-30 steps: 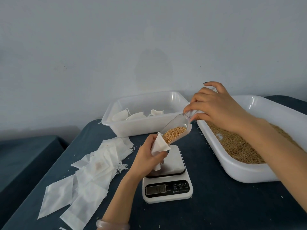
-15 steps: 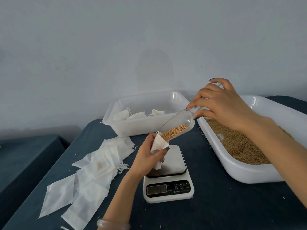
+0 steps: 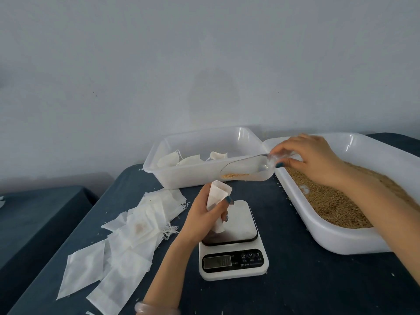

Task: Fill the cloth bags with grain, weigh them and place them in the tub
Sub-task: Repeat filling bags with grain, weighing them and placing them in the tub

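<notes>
Scoop (image 3: 247,170) now levelled, lifted off bag (image 3: 218,196) mouth, nearly empty. Right hand (image 3: 311,160) fingers pinched on scoop handle. Left hand (image 3: 204,214) fingers wrapped round bag, held upright over scale (image 3: 233,246). Filled bags in tub (image 3: 204,155).

We see a bench (image 3: 295,292) covered in matt dark-blue cloth, and on it two tubs of glossy white plastic, the tub (image 3: 204,176) holding filled bags and the grain tray (image 3: 341,242). The scoop (image 3: 247,171) looks like clear, smooth plastic, the cloth bag (image 3: 218,196) and the spare bags (image 3: 118,253) thin, matt white fabric. The scale (image 3: 233,262) has a smooth white plastic body with a glossy black panel
</notes>
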### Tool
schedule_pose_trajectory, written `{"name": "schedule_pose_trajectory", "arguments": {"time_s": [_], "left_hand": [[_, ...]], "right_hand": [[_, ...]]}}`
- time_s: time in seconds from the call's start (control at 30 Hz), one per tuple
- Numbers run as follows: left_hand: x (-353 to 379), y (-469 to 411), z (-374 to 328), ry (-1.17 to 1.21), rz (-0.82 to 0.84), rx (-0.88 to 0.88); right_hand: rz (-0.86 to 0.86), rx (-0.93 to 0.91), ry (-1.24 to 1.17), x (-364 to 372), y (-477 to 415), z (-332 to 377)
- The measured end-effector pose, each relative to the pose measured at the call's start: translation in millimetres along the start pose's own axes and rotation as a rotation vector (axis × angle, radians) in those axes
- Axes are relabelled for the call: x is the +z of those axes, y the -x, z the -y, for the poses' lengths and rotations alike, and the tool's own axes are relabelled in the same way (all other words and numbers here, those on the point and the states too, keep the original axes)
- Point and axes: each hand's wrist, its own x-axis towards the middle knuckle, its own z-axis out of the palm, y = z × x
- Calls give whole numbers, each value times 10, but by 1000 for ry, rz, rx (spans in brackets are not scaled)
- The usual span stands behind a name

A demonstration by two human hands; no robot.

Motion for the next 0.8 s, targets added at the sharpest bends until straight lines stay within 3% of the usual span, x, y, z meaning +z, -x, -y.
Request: {"name": "schedule_pose_trajectory", "arguments": {"time_s": [0.17, 0.27, 0.43, 0.57, 0.8], "left_hand": [[-5, -11, -66, 89, -8, -21], [-52, -63, -86, 80, -55, -36], [-189, -180, -137, -202, -139, 85], [-259, -251, -285, -408, -149, 144], [-249, -306, -300, -327, -57, 186]], "right_hand": [[153, 231, -375, 77, 110, -101], [89, 319, -436, 73, 115, -199], [69, 624, -138, 81, 219, -454], [139, 753, 123, 36, 294, -567], [685, 806, 352, 90, 335, -451]]}}
